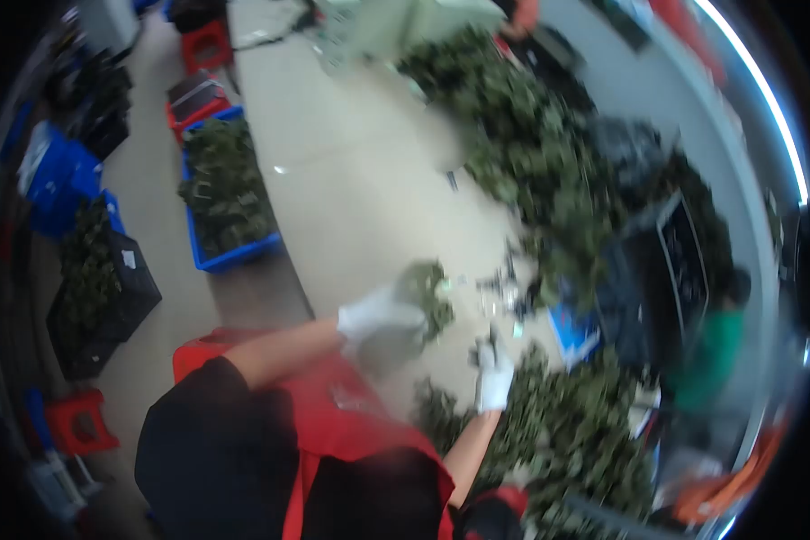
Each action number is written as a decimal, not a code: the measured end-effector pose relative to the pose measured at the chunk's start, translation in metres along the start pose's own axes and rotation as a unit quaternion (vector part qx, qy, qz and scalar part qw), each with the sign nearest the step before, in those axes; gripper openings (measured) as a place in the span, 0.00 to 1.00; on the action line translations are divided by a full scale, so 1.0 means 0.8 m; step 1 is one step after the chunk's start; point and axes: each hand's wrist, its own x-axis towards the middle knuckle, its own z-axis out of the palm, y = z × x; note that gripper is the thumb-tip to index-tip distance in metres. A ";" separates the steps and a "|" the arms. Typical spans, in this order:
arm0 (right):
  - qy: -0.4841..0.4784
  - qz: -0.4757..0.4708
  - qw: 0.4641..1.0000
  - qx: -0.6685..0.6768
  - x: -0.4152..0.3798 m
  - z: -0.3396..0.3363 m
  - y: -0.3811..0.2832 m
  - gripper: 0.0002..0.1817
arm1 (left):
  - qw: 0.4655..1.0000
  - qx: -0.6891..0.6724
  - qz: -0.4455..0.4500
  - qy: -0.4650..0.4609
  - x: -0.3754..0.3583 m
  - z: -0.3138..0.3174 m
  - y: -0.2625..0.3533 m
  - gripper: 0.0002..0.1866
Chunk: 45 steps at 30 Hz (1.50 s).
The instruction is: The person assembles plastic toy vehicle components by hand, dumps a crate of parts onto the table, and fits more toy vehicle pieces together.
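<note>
My left hand (378,317), in a white glove, is closed around a bunch of green leaves (434,299), which sticks out past its fingers. Motion smears the lower part of that bunch. My right hand (493,382), also in a white glove, is held over the table near the small parts. Something small and dark shows at its fingertips, too blurred to name. Small dark and shiny pieces (504,292) lie scattered on the pale table (351,180), just beyond both hands. A large heap of green leaves (558,414) lies beside my right hand.
Another long leafy heap (522,135) runs along the table's far side, by a dark crate (657,270). A blue crate of leaves (192,207) stands left of the table. Dark crates (139,288) and red stools (81,423) stand farther left. A person in green (711,360) is at right.
</note>
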 end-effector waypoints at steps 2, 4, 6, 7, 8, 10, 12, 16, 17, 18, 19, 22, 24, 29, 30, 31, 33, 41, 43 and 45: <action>-0.051 -0.005 0.997 -0.060 -0.044 0.015 -0.059 0.26 | 0.998 -0.009 0.057 0.025 0.000 0.044 0.033 0.42; 0.007 -0.066 0.995 -0.073 -0.072 0.032 -0.086 0.26 | 0.998 0.012 0.061 0.018 0.010 0.033 0.011 0.44; 0.072 -0.116 0.984 -0.114 -0.084 0.049 -0.098 0.15 | 0.991 0.070 0.110 0.039 0.005 0.055 0.013 0.38; 0.079 -0.133 0.976 -0.152 -0.086 0.053 -0.099 0.12 | 0.986 0.111 0.113 0.059 0.000 0.061 0.012 0.33; 0.093 -0.127 0.977 -0.148 -0.084 0.059 -0.096 0.12 | 0.987 0.115 0.103 0.047 -0.003 0.066 0.011 0.33; 0.123 -0.225 0.963 -0.082 -0.079 0.069 -0.090 0.12 | 0.991 0.085 0.079 0.066 -0.008 0.073 0.009 0.32; 0.170 -0.242 0.947 -0.122 -0.077 0.074 -0.087 0.12 | 0.992 0.100 0.058 0.042 -0.012 0.074 0.003 0.32; 0.179 -0.203 0.925 -0.267 -0.093 0.075 -0.106 0.10 | 0.994 0.102 0.030 0.040 -0.010 0.076 -0.004 0.33; 0.180 -0.201 0.925 -0.267 -0.097 0.076 -0.109 0.10 | 0.994 0.098 0.022 0.040 -0.009 0.077 -0.003 0.34; 0.171 -0.174 0.932 -0.270 -0.101 0.076 -0.110 0.10 | 0.994 0.098 0.019 0.039 -0.009 0.081 -0.003 0.34; 0.162 -0.146 0.937 -0.272 -0.103 0.076 -0.110 0.10 | 0.992 0.117 0.031 0.034 -0.010 0.086 -0.002 0.34; 0.182 -0.107 0.951 -0.224 -0.095 0.077 -0.103 0.10 | 0.989 0.141 0.035 0.038 -0.009 0.089 -0.010 0.33; 0.196 -0.135 0.938 -0.251 -0.095 0.080 -0.102 0.10 | 0.988 0.148 0.027 0.046 -0.006 0.088 -0.022 0.33; 0.187 -0.160 0.941 -0.230 -0.095 0.074 -0.099 0.09 | 0.965 0.225 0.088 0.100 -0.018 0.107 -0.032 0.30; 0.197 -0.209 0.919 -0.271 -0.098 0.079 -0.097 0.08 | 0.965 0.226 0.086 0.100 -0.018 0.108 -0.035 0.30; 0.208 -0.258 0.891 -0.310 -0.099 0.081 -0.096 0.08 | 0.971 0.205 0.085 0.093 -0.016 0.108 -0.038 0.28; 0.218 -0.258 0.896 -0.287 -0.100 0.079 -0.094 0.07 | 0.976 0.185 0.081 0.083 -0.017 0.110 -0.038 0.26; 0.242 -0.289 0.897 -0.229 -0.101 0.071 -0.076 0.10 | 0.987 0.128 0.083 0.049 -0.017 0.106 -0.032 0.27; 0.070 0.006 0.994 0.080 -0.094 0.052 -0.081 0.17 | 0.989 0.146 0.028 0.015 -0.014 0.095 -0.023 0.29; -0.080 0.036 0.993 0.080 -0.080 -0.007 -0.060 0.24 | 0.996 0.090 -0.001 0.000 -0.011 0.083 -0.022 0.27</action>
